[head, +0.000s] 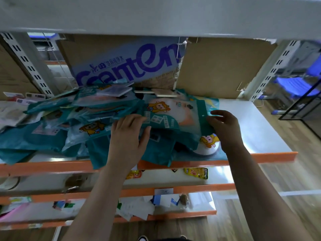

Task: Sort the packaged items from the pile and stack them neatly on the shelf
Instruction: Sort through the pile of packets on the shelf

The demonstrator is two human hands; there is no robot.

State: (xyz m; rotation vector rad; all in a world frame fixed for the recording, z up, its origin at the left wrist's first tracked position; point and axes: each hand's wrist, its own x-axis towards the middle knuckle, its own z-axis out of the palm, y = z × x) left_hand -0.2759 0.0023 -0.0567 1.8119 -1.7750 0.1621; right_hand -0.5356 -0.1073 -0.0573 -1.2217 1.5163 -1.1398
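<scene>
Pile: teal packets (52, 119) lie overlapped to the left of the left grip. Their prints are blurred and the pile's far end is cut off by the frame edge.
Left hand (128, 136): fingers nearly straight and flat on the pile, fingertips at the left edge of the cartoon packet. This grip closes round nothing I can make out, and the thumb lies spread just below the packet's lower edge.
Cardboard box (130, 63): stands beyond the grips, its purple lettering partly hidden by packets.
Cartoon packet (166, 115): spans between the two grips on top of the pile, small print unreadable.
Yellow packet (196, 173): on the shelf below the grips, blurred.
Second packet (208, 145): under the right grip, mostly covered.
Right hand (224, 129): thumb above and curled fingers pinch the cartoon packet's right edge.
Shelf (260, 133): bare white board to the right of the right grip, with an orange front lip.
</scene>
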